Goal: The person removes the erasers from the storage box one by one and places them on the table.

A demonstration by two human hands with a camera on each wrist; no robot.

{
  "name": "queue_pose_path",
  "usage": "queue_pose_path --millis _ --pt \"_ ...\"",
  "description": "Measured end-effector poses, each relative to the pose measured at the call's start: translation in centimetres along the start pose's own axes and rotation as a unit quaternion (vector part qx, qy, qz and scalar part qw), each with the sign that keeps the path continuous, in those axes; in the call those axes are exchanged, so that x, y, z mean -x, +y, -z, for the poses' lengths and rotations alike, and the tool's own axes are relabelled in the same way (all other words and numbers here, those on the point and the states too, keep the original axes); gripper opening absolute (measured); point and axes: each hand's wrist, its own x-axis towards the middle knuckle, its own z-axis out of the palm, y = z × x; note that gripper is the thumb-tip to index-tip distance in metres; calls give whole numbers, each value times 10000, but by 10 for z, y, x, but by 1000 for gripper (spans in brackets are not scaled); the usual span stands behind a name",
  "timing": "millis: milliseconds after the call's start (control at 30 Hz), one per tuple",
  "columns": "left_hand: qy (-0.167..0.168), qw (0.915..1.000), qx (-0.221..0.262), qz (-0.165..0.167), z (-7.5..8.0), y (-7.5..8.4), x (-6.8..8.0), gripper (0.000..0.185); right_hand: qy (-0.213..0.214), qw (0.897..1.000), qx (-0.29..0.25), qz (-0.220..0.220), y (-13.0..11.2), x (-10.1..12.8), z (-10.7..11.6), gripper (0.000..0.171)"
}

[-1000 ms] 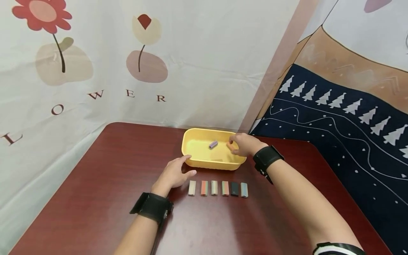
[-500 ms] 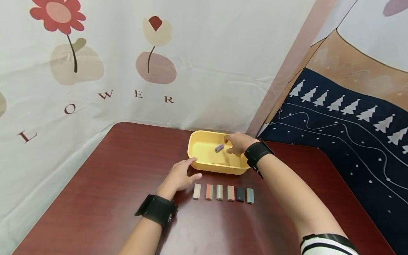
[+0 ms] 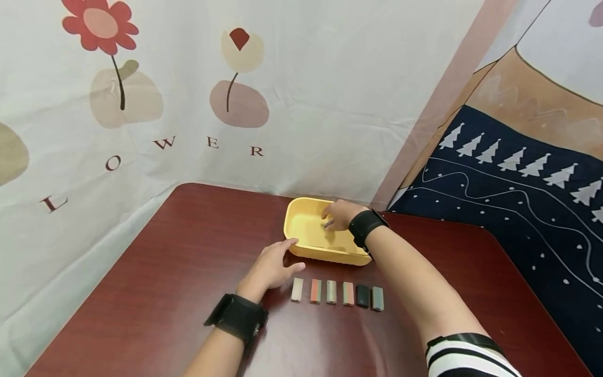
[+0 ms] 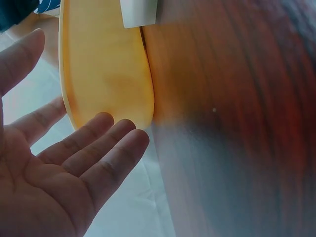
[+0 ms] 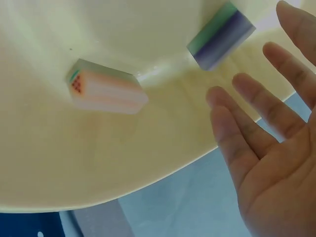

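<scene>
My left hand [image 3: 270, 266] rests its fingertips at the near left corner of a yellow plastic basin [image 3: 325, 255], thumb spread apart. In the left wrist view its fingers [image 4: 114, 160] are nearly straight in front of the basin wall. My right hand [image 3: 340, 213] reaches into the basin, its fingers apart around a small purple-and-green eraser [image 5: 221, 37]. In the right wrist view a gap shows between those fingers and the eraser. A pink-and-grey eraser [image 5: 107, 88] with a fruit print on its end lies on the basin floor too; the hand hides it in the head view.
Several erasers stand in a row on the dark red table [image 3: 198, 235] before the basin: a white one [image 3: 297, 289] at the left, a black one [image 3: 362, 296] and a blue-grey one [image 3: 378, 298] at the right. A printed cloth [image 3: 330, 104] hangs behind the table.
My right hand has moved left inside the basin, from the orange-pink eraser to the purple one. The left hand stays at the basin's corner. The head view has shifted slightly.
</scene>
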Motion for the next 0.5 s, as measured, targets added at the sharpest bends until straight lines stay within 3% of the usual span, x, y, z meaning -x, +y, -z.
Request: queue_pose_path --millis 200,400,500 --pt "19 10000 30 -20 0 -1 1 61 -176 9998 121 60 1 -12 -3 38" --pt "70 9999 46 -60 0 -1 -1 61 99 9991 56 405 11 -21 -12 14" --pt "61 9999 84 -25 -1 -2 -1 61 217 9982 45 559 14 -24 -17 11"
